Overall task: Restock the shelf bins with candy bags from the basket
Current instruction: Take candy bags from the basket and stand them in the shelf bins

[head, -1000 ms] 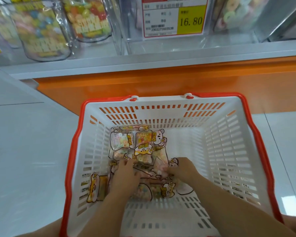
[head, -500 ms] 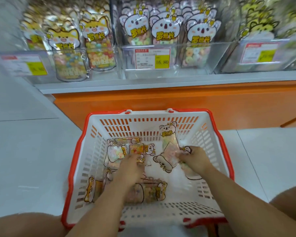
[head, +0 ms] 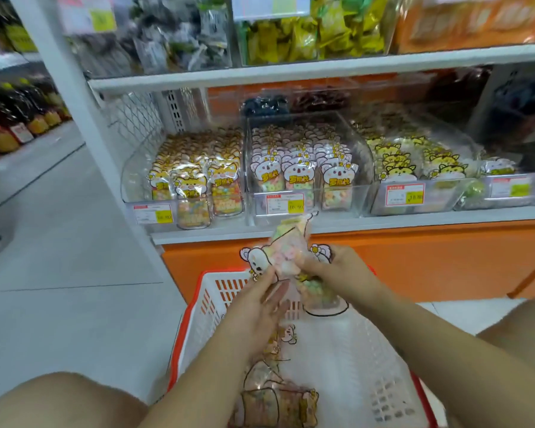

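Observation:
My right hand (head: 331, 273) grips a bunch of koala-print candy bags (head: 286, 251) above the far edge of the white and red basket (head: 198, 307). My left hand (head: 260, 301) is at the bags' lower left, thumb against them and fingers fairly straight. More candy bags (head: 278, 396) lie on the basket floor. On the lowest shelf straight ahead stands a clear bin of koala bags (head: 303, 177), with a bin of fox bags (head: 195, 180) to its left and a bin of tiger bags (head: 414, 171) to its right.
An orange shelf base (head: 414, 261) rises behind the basket. A white upright post (head: 84, 118) stands at the shelf's left end. Higher shelves hold yellow and dark packets (head: 315, 29). Grey floor tiles (head: 59, 242) stretch to the left. My bare knees frame the basket.
Both hands have come up out of the basket with koala bags, from its floor to above its far rim. The view has tilted up to show the shelf bins.

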Available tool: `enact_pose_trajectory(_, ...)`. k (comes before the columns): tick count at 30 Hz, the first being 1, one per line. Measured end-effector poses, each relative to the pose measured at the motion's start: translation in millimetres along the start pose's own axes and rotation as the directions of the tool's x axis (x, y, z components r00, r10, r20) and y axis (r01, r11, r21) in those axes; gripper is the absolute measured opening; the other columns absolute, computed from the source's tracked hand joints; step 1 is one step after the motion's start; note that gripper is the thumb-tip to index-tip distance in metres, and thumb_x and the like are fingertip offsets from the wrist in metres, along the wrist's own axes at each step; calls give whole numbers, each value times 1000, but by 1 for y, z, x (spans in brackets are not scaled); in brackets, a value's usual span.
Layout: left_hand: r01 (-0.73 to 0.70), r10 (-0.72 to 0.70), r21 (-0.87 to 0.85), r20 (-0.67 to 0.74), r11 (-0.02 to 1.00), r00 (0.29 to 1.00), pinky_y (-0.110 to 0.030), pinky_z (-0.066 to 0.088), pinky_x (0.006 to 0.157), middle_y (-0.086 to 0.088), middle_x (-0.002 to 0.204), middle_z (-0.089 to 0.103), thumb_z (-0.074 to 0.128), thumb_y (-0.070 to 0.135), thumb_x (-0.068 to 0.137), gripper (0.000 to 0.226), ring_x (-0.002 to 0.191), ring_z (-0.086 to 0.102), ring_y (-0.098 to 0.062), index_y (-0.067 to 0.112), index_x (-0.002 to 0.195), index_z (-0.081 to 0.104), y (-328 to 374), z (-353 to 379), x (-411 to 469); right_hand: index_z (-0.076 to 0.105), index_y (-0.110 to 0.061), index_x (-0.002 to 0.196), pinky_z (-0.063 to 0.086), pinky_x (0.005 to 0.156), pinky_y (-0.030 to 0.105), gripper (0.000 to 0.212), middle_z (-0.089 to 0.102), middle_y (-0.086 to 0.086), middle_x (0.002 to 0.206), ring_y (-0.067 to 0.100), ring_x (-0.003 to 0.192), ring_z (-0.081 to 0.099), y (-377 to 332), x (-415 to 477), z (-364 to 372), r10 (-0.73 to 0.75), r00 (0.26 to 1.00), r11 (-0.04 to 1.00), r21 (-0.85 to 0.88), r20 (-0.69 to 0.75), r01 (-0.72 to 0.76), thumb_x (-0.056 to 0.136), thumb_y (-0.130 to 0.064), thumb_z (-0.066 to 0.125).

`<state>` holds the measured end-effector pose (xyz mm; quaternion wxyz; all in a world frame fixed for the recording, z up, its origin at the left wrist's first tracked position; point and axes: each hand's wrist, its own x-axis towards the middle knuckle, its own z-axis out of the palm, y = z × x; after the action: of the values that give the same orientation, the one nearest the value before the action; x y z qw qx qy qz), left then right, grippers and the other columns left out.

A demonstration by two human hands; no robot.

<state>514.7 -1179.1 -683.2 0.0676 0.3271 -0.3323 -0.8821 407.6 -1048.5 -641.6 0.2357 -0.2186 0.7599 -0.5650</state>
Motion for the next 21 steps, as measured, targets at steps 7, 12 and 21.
enact_pose_trajectory(7, -114, 106, 71, 112, 991, 988, -41, 51, 100, -13, 102, 75, 66, 9, 85, 8, 105, 68, -28, 9, 93, 63, 41, 10, -40, 72, -14, 108, 58, 90, 46, 19, 78, 4, 99, 22, 94, 74, -32, -13, -16, -32, 988, 996, 90, 150, 18, 90, -20, 73)
enact_pose_trajectory(12, -115, 98, 196, 92, 974, 991, -35, 56, 89, -10, 101, 76, 61, 9, 96, 18, 86, 73, -18, 7, 114, 62, 43, 6, -39, 72, -10, 104, 58, 89, 51, 20, 77, 8, 97, 26, 90, 75, -22, -11, -13, 66, 985, 990, 111, 157, -84, 88, -20, 75)
enact_pose_trajectory(21, 105, -99, -21, 198, 994, 975, -62, 40, 105, -20, 130, 65, 53, 75, 76, 78, 119, 61, -45, 19, 131, 63, 63, -4, -31, 65, -35, 66, 38, 59, 13, 30, 62, -23, 63, -6, 59, 54, -47, -16, -23, -200, 920, 934, -217, 337, 283, 91, -20, 72)
